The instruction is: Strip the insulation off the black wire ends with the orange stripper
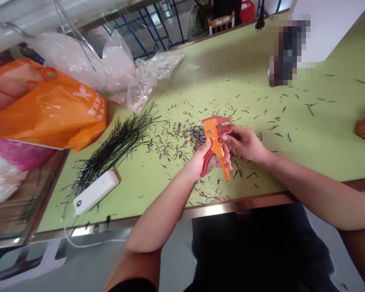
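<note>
An orange and red wire stripper (213, 132) is gripped by its handles in my left hand (198, 160), over the table's front half. My right hand (246, 142) is at the tool's red jaw, with thumb and fingers pinched together. Whatever lies between those fingertips is too small to make out. Under and behind the tool sits a pile of short wire pieces with blue ends (196, 136). To the left lies a long bundle of thin black wires (118, 140), some with blue tips.
Black clippings are strewn over the green table (319, 150). A white power bank (97, 191) with a cable touches the bundle. An orange bag (76, 113) and clear plastic bags (118, 61) stand left. A pixelated dark object (288, 52) leans on a white box (328, 32).
</note>
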Demonstrator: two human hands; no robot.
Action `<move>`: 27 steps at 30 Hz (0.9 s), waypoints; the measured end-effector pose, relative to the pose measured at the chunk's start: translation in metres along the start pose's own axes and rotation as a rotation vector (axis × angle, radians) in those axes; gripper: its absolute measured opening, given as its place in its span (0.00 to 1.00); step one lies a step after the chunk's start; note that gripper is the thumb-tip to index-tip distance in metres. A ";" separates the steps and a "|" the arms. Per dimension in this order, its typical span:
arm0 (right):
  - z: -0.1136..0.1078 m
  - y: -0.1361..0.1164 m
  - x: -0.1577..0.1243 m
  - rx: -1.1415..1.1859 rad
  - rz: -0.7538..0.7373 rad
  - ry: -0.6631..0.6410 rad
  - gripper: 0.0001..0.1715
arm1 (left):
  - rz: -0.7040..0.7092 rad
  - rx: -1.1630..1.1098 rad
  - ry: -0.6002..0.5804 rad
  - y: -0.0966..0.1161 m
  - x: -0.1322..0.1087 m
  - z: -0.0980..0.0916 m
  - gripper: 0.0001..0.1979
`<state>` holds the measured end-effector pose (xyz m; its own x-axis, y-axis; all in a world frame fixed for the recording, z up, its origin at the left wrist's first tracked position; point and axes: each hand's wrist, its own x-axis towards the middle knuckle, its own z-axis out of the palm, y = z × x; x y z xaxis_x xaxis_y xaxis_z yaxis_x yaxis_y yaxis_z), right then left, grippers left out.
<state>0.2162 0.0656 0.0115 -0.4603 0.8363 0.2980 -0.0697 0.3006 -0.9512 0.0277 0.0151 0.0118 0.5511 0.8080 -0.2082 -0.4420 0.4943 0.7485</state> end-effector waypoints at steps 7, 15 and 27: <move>0.004 -0.004 -0.002 0.060 0.062 -0.059 0.23 | 0.005 0.022 -0.029 -0.003 0.001 -0.001 0.30; 0.002 0.000 -0.001 0.022 0.008 -0.035 0.18 | 0.047 0.035 -0.035 -0.002 0.004 0.006 0.31; 0.002 0.003 -0.003 -0.069 0.006 -0.022 0.15 | 0.044 0.109 0.104 -0.012 0.005 0.003 0.32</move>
<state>0.2152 0.0629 0.0077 -0.4798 0.8280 0.2902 -0.0059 0.3277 -0.9448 0.0378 0.0128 0.0038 0.4544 0.8595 -0.2339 -0.3815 0.4250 0.8209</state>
